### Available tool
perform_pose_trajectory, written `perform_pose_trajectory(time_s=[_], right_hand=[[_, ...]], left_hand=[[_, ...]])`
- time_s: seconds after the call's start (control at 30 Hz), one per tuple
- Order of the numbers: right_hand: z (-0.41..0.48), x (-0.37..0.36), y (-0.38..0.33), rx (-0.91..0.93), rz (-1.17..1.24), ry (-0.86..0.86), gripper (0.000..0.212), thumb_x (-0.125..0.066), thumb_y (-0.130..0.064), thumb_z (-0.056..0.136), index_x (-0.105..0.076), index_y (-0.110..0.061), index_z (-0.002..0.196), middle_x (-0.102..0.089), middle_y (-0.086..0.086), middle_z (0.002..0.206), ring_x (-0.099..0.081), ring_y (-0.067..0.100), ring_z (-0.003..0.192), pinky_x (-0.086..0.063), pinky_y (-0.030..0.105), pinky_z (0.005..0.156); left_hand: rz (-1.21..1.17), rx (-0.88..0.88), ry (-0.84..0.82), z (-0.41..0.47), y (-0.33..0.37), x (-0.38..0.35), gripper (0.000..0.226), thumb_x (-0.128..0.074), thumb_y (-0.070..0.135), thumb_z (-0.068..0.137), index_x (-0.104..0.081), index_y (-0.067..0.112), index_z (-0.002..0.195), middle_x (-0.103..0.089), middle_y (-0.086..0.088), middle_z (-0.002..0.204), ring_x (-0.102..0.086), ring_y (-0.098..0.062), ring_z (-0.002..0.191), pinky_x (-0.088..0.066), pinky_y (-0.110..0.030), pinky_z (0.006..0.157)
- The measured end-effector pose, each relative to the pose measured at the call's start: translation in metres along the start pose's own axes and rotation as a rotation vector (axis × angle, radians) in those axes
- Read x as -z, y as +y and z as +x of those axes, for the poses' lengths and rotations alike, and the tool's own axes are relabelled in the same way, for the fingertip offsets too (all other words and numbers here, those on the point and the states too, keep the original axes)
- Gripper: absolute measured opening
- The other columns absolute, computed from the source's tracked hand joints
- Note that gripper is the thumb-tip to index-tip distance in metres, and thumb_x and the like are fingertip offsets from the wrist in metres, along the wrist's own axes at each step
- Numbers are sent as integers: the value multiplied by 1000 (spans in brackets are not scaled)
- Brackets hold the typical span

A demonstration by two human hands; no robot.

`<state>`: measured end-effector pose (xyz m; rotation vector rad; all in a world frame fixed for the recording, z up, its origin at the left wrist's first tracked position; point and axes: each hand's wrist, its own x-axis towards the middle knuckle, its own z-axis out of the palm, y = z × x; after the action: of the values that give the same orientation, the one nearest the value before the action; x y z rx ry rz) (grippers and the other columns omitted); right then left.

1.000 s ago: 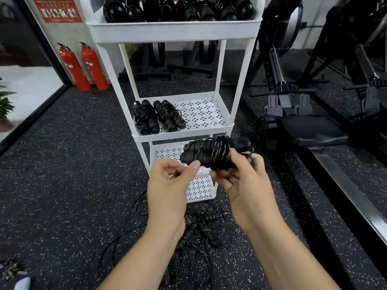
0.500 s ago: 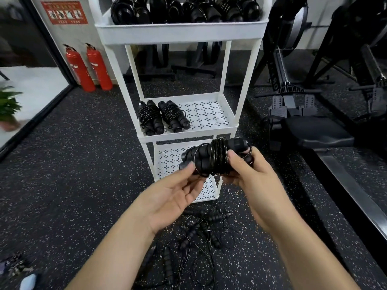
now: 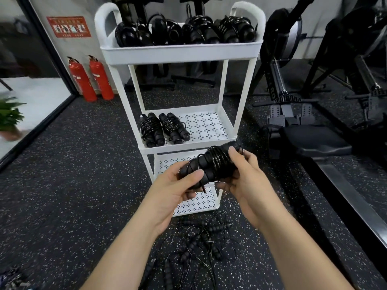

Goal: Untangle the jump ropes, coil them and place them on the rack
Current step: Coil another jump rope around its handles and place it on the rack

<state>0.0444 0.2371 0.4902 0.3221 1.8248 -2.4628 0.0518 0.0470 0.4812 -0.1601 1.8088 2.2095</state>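
grip: my left hand (image 3: 173, 191) + right hand (image 3: 247, 181) clasp coiled rope (image 3: 211, 166)
axis: slants up-right
middle shelf (image 3: 206, 126): just beyond right hand

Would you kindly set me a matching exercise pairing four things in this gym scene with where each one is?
1. wound jump rope
2. two coiled ropes
3. tangled ropes
4. fire extinguishers

A. on the floor before the rack
B. against the wall
C. in the left hand and right hand
D. on the middle shelf

Pairs: 1-C, 2-D, 3-A, 4-B.
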Motion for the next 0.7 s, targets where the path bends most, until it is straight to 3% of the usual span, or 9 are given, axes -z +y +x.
perform_pose_trajectory(time_s=[0.1, 0.2, 0.3, 0.4, 0.47, 0.6, 0.7], right_hand=[[15, -12, -10, 35, -25, 50, 59, -83, -44, 92, -51, -21, 136, -75, 1, 126, -79, 14, 104, -62, 38, 94], [37, -24, -23, 66, -65, 72, 68, -90, -38, 86, -49, -17, 136, -75, 3, 122, -79, 10, 94, -62, 27, 84], [73, -34, -39, 100, -97, 51, 61, -92, -33, 86, -54, -19, 131, -78, 2, 116, -79, 5, 86, -59, 22, 76], [115, -43, -57, 127, -167, 41, 68, -96, -38, 79, -60, -15, 133, -79, 4, 115, -80, 16, 96, -65, 36, 90], [140, -47, -67, 125, -218, -6, 73, -96, -35, 80, -59, -11, 137, -79, 5, 113, -81, 17, 95, -66, 41, 93], [183, -47, -72, 110, -376, -105, 73, -100, -39, 72, -64, -20, 132, -80, 8, 117, -80, 26, 104, -64, 47, 98], [207, -46, -66, 81, -452, -157, 59, -94, -31, 85, -64, -19, 134, -79, 10, 115, -79, 25, 105, -63, 42, 99]], left_hand=[[7, -46, 52, 13, 3, -9, 43, -88, 30, 87, -73, 24, 128, -79, -3, 122, -74, -28, 115, -59, -41, 100], [32, -119, 108, 31, 17, -17, 35, -84, 30, 93, -72, 23, 125, -80, 0, 117, -76, -23, 111, -62, -42, 98], [446, -196, 170, 54, 46, -16, 31, -74, 55, 96, -71, 28, 110, -80, 8, 102, -79, -12, 89, -64, -45, 86], [868, -224, 187, 85, 75, -9, 56, -59, 77, 93, -72, 23, 97, -79, 7, 92, -77, -13, 84, -59, -40, 79], [998, -262, 209, 108, 88, -3, 60, -59, 78, 92, -73, 21, 105, -75, 4, 97, -72, -18, 92, -56, -39, 84], [1110, -308, 183, 145, 94, 15, 80, -75, 73, 84, -56, 27, 146, -66, 7, 134, -65, -16, 115, -56, -31, 87], [1298, -374, 190, 170, 86, 30, 81, -72, 77, 83, -60, 26, 145, -65, 3, 142, -61, -22, 127, -52, -44, 106]])
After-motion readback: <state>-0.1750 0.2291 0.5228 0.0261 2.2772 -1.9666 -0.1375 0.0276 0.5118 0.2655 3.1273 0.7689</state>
